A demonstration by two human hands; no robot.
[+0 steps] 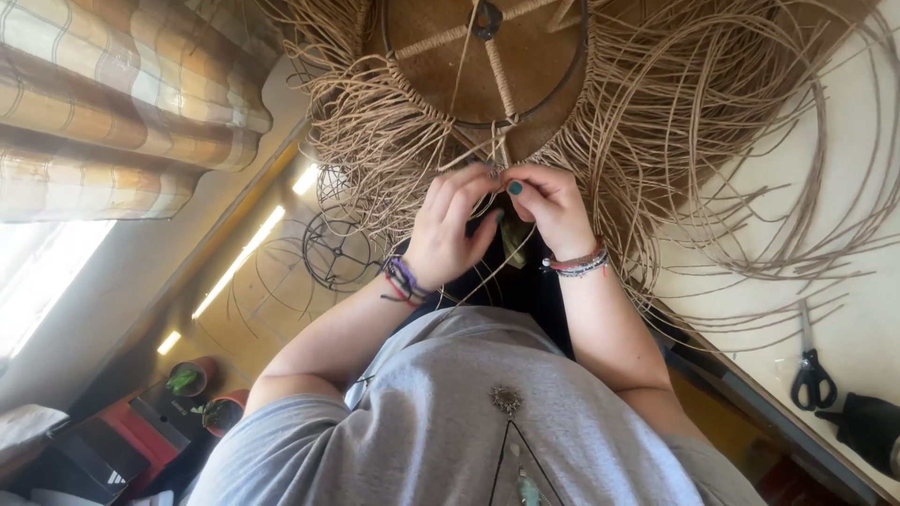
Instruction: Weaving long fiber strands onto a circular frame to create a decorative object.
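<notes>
Both your hands meet at the near edge of the metal ring (579, 66), right where the wrapped spoke (502, 82) comes down to the rim. Left hand (448, 230): fingers curled in, tips pinched on a strand of the tan cord (469, 157). Right hand (553, 206): clenched close beside it, thumb with the teal nail pressed onto the same spot. The two hands touch, or nearly so; exactly which strand each one grips is hidden by the fingers.

The ring sits on the desk (844, 319), pulled to the edge nearest your body, so the working spot lies directly under your wrists; that reads as the reason for the tight, close grip.

Look of the piece: a dark hoop with crossed spokes bound in the same cord, a hub at the centre, and a thick fringe (675, 141) of loose ends fanning out all around, curling over the desk to the right.

Scissors (811, 375) lie well apart at the right, untouched. More bare wire frames (336, 248) sit beyond your left wrist.
</notes>
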